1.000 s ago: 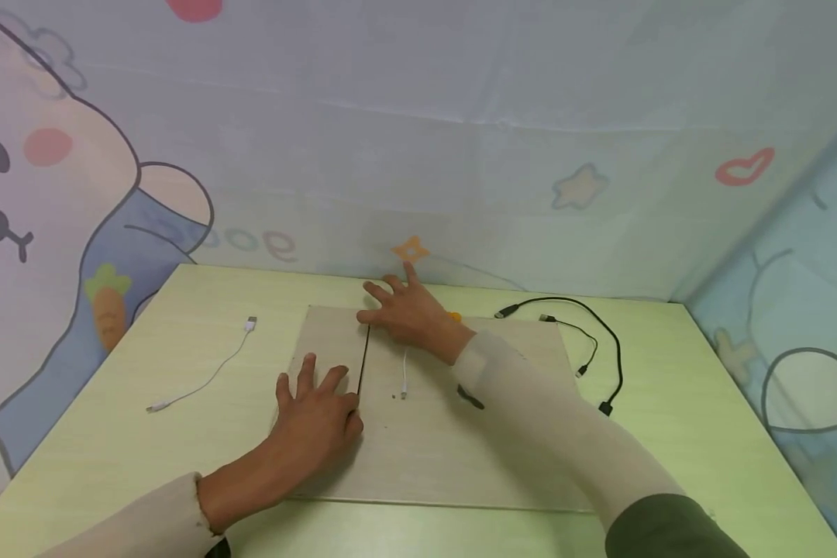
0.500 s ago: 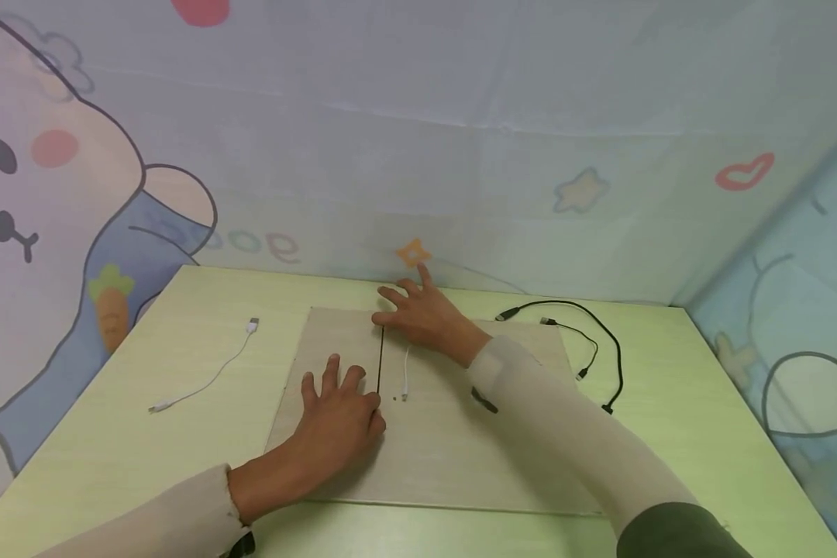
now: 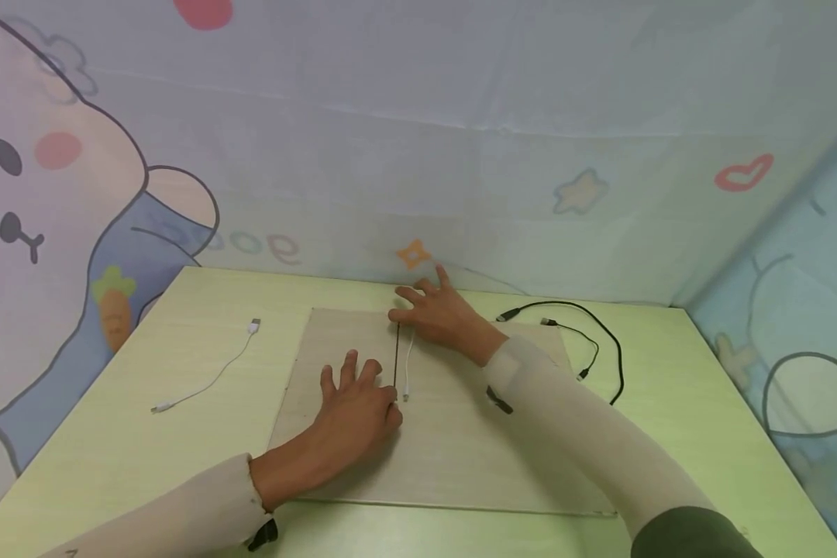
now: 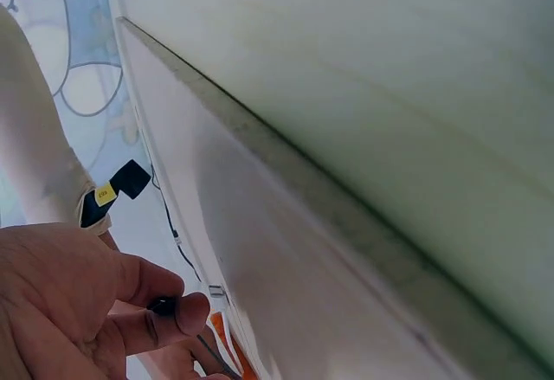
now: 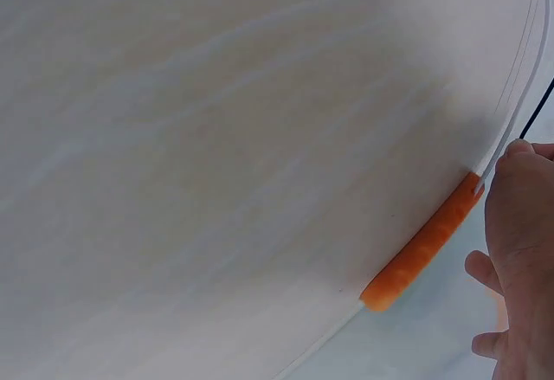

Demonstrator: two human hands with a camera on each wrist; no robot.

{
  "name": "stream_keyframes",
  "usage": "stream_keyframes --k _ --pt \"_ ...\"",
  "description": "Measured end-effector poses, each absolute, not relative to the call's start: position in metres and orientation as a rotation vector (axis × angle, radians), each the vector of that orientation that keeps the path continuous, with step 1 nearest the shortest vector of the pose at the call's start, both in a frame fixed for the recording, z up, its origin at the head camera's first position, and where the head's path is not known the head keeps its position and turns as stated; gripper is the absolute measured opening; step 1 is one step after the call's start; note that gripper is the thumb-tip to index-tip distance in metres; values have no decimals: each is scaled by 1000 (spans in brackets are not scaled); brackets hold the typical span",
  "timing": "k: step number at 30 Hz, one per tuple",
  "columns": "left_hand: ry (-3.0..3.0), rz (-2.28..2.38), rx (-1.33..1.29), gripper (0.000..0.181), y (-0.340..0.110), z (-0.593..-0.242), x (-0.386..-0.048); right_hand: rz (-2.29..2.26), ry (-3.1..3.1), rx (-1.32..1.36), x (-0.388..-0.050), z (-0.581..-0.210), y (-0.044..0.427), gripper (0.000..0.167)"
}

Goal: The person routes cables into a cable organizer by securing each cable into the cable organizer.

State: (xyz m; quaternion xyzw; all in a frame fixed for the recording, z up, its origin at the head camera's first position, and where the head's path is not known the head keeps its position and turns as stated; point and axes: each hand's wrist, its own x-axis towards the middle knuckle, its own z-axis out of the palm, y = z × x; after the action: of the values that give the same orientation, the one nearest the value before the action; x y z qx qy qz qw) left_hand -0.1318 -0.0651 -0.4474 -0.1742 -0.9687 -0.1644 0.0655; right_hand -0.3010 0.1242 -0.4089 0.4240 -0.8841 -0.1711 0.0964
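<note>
1. From my end I see the left hand [image 3: 356, 425] reaching in from the lower left, back upward, over the board [image 3: 488, 457]; its thumb and index finger pinch the black end piece [image 4: 162, 305] of a cord, the other fingers spread forward.
2. The right hand [image 3: 445, 314] comes across from the lower right, bent leftward at the board's far side; I see its fingertips pinching the cord's far part, the other fingers splayed and raised.
3. The black cord [image 3: 396, 356] runs thin and straight between my two pinches, above the board; I cannot tell whether it touches.
4. Just right of it lies a white cable [image 3: 408, 372], slightly curved, its far part hidden by the right hand in the head view; beneath that hand I have an orange bar [image 5: 424, 250], rounded and rough, along the board's edge.
5. The board is pale, flat and rectangular, on a light, faintly grained surface [image 3: 111, 480]; left of it lies a white lead [image 3: 216, 380], smooth and thin; to the right, a thick black cable [image 3: 621, 353] arches around a thinner one [image 3: 593, 341]; printed cloth [image 3: 460, 178] hangs behind.
</note>
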Motion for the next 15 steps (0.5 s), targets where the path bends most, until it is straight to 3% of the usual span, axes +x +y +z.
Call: stream_keyframes --k 4,15 --pt "-2909 -484 -522 19 -64 -471 -146 -519 -2641 1238 -301 -407 128 35" --pt "-2889 -475 -593 19 -52 -457 -147 -491 -2606 1222 -304 -406 142 24"
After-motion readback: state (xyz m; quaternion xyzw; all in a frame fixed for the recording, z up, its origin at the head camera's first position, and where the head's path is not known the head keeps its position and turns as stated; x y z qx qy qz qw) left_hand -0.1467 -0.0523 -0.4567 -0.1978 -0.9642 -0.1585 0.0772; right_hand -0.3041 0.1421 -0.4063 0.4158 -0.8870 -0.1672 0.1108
